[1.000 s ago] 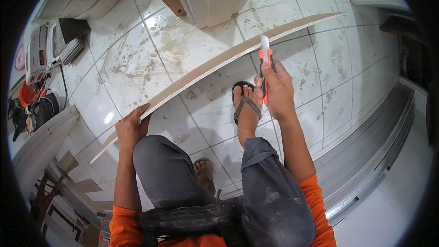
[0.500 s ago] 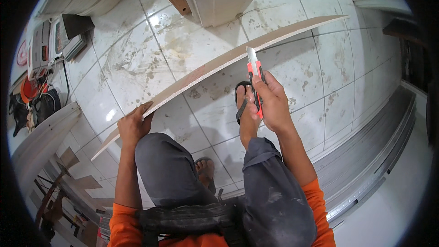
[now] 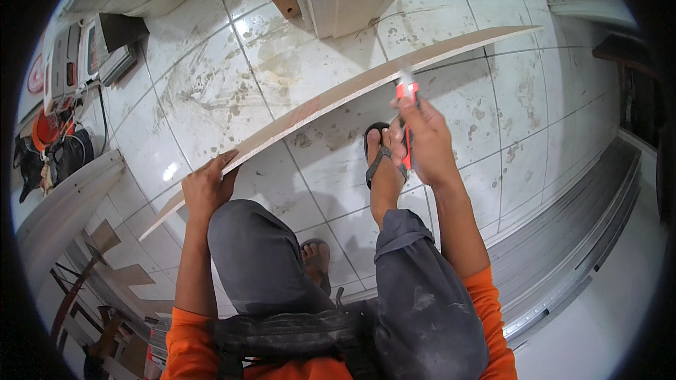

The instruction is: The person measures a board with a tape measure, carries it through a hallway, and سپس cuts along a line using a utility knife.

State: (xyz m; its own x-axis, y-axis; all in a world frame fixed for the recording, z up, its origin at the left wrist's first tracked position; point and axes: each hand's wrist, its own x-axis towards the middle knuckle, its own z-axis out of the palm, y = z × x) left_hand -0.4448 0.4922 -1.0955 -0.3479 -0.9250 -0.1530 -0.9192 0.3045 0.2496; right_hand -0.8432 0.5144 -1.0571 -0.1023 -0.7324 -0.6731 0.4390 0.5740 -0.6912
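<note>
"While the left hand (image 3: 204, 186) pinches the board (image 3: 310, 108) toward its near left end, what has changed?"

"The right hand (image 3: 428, 142), fingers wrapped round the red-handled knife (image 3: 407, 90), has shifted right and slightly farther off, and the blade (image 3: 405, 73) is now blurred."

"Meaning?"

"Probably the blade is moving beside the board's near edge; whether it touches, I can't tell."

"And the board?"

"Slanting from near left to far right, over the tiled floor (image 3: 521, 137)."
</note>
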